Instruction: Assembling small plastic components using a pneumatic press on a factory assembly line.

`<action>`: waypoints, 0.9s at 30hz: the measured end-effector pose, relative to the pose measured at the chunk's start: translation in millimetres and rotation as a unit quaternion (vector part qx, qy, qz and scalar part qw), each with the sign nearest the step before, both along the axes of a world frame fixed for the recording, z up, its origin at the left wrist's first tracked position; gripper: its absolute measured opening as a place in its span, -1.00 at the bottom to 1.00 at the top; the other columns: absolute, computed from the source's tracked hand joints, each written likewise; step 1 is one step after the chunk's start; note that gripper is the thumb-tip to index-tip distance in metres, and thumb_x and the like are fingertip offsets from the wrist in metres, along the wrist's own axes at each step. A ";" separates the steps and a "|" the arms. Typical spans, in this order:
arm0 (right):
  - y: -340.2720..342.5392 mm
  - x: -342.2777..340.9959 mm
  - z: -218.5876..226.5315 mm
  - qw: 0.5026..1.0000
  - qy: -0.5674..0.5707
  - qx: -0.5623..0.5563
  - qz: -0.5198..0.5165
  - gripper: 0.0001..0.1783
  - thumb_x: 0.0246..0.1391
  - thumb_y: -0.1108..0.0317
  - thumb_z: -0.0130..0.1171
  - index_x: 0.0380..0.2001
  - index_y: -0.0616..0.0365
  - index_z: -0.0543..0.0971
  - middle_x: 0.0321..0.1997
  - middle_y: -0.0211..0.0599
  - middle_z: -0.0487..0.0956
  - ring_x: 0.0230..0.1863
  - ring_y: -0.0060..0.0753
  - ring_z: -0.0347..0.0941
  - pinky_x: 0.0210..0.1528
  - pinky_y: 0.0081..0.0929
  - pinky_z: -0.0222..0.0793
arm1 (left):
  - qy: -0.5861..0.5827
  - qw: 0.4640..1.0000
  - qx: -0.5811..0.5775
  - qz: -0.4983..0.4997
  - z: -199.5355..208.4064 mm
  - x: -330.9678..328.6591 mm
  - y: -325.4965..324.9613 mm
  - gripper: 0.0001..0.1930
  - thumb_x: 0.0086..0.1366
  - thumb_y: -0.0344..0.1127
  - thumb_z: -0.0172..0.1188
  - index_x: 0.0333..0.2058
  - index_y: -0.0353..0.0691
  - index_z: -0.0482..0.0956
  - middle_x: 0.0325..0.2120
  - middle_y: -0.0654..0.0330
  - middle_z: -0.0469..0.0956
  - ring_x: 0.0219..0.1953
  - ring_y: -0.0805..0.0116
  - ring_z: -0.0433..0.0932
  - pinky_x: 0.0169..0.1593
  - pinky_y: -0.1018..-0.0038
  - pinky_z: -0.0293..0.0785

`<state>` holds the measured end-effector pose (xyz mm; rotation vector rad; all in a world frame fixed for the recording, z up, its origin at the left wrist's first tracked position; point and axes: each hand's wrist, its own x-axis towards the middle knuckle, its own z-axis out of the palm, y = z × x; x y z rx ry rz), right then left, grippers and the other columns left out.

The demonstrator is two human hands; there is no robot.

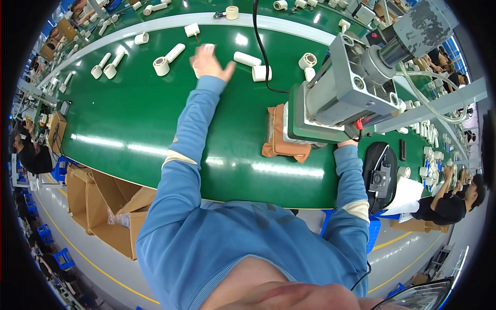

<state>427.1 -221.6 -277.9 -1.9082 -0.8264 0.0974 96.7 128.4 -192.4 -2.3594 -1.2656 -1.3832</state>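
Note:
My left hand (211, 66) reaches over the far middle of the green table, blurred, its thumb spread and fingers apart. At its fingertips is a white plastic piece (208, 47), partly covered; whether they touch, I cannot tell. Just beyond, a short white cylinder (191, 30) has a thin reddish lead. To the right lie a white tube (247, 59) and a round white housing (261, 73). My right hand (349, 143) is beside the base of a grey metal press (343, 85), its fingers hidden behind it. A brown padded cover (285, 137) sits at the press's left side.
White round-headed pieces with handles (161, 66) lie along the far side. A black cable (261, 41) hangs down onto the green table (129, 113). A black case (380, 173) stands right of my right arm. Cardboard boxes (103, 206) stand below the left edge. Co-workers sit at both sides.

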 end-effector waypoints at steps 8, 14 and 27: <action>11.9 41.1 -53.0 0.995 0.072 0.055 0.051 -0.49 -0.02 0.19 0.19 -0.02 0.22 0.43 0.05 -0.17 0.47 0.04 -0.23 0.41 0.08 -0.40 0.29 | 0.281 0.958 0.025 -0.056 -12.9 73.9 -29.9 -0.37 -0.21 -0.18 0.31 -0.08 -0.22 0.38 -0.22 0.02 0.47 -0.18 0.08 0.43 0.01 0.28 0.26; 9.0 46.7 -49.5 0.990 -0.120 -0.011 0.068 -0.46 -0.02 0.16 0.19 0.00 0.22 0.43 0.06 -0.18 0.48 0.03 -0.22 0.41 0.08 -0.40 0.29 | 0.244 0.960 -0.102 -0.089 -0.2 49.8 -25.6 -0.41 -0.23 -0.26 0.31 -0.11 -0.22 0.41 -0.27 0.03 0.51 -0.20 0.03 0.47 -0.03 0.27 0.34; 10.7 14.1 17.5 0.973 -0.121 -0.198 0.011 -0.39 0.00 0.00 0.12 0.07 0.12 0.41 0.07 -0.22 0.47 0.05 -0.18 0.40 0.05 -0.38 0.29 | -0.076 0.917 -0.358 -0.161 7.1 -113.4 -173.4 -0.47 -0.23 -0.38 0.31 -0.18 -0.23 0.38 -0.39 0.18 0.53 -0.36 0.18 0.55 -0.24 0.43 0.48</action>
